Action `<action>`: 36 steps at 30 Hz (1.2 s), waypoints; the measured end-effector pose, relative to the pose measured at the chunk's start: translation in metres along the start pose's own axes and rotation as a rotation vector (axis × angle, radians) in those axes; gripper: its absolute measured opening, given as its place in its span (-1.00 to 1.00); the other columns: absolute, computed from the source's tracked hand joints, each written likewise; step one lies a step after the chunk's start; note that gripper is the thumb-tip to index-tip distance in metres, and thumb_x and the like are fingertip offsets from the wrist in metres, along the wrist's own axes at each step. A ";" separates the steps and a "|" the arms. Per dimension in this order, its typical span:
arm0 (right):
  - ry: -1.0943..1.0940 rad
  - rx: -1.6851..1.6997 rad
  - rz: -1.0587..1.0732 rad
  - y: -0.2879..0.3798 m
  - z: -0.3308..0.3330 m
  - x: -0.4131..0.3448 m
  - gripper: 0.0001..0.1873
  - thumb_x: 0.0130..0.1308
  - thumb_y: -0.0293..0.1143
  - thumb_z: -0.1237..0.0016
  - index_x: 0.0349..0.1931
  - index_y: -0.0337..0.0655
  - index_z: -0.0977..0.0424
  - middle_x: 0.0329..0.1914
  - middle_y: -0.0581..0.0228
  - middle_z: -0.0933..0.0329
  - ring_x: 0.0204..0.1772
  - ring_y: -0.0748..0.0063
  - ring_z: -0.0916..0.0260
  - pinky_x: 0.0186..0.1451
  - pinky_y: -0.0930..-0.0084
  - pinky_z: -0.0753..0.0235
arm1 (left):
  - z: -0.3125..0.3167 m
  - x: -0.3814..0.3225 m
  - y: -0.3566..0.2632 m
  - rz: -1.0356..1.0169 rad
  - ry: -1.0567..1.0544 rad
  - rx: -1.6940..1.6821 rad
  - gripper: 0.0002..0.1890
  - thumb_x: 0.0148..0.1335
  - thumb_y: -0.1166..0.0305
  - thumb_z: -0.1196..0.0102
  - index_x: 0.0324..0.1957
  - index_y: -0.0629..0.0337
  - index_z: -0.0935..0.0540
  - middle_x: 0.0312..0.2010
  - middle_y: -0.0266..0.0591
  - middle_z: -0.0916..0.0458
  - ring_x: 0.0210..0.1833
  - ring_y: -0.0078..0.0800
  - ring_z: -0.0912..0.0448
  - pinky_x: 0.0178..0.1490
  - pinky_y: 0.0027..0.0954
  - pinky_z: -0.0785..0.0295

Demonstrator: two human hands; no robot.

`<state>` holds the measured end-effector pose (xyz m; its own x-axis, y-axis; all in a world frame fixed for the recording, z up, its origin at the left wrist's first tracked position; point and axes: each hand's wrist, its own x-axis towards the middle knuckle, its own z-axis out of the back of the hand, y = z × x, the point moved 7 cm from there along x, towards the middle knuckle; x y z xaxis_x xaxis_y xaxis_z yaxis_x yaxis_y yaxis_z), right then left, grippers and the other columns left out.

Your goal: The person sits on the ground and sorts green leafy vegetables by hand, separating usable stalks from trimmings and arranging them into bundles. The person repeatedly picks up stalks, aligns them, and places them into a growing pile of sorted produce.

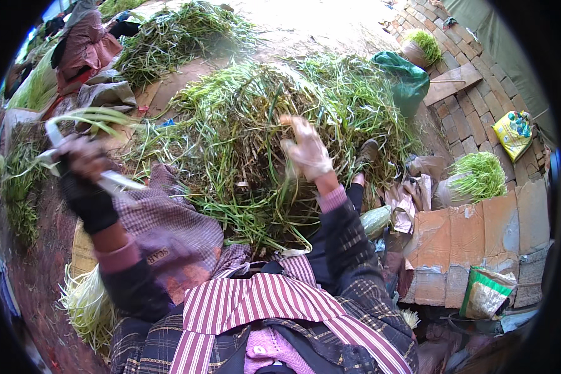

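Observation:
My left hand (85, 161), in a dark fingerless covering, is raised at the left and blurred. It is shut on some long pale stalks (98, 117) with green leaf ends. A white flat strip (121, 181) juts out below the same hand; blur hides whether it is stalk or something else. My right hand (307, 152), in a thin pale glove, is over a big heap of long-leaved greens (243, 135) with its fingers apart. I see nothing held in it. The heap mixes fresh green leaves with brown, withered ones. A checked cloth (182, 224) covers my lap at the left.
Bundled greens stand at the right (479, 177) and far right (423, 46); a pale bundle (89, 304) lies at lower left. Flattened cardboard (467, 233), a green sack (404, 79) and a yellow bag (513, 133) are at the right. Another person (86, 42) sits upper left beside a second heap (182, 37).

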<state>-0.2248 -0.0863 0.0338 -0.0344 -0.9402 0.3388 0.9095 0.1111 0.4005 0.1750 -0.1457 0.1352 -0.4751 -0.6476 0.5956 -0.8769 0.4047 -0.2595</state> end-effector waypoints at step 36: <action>0.391 1.151 -0.414 0.029 -0.007 -0.038 -0.86 0.19 -0.38 -0.11 -0.36 -0.25 -0.48 -0.49 0.38 -0.49 -0.51 0.62 -0.40 -0.48 0.64 -0.40 | 0.121 -0.050 0.161 0.121 -0.851 0.136 -0.65 0.38 0.12 0.12 -0.54 -0.02 -0.27 -0.77 -0.40 -0.23 -0.83 -0.64 -0.08 -0.78 -0.56 0.01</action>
<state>-0.1937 -0.0499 0.0268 0.0738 -0.9811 -0.1790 -0.0266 -0.1814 0.9831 0.0493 -0.1260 -0.0280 -0.4111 -0.8898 -0.1984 -0.7921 0.4563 -0.4054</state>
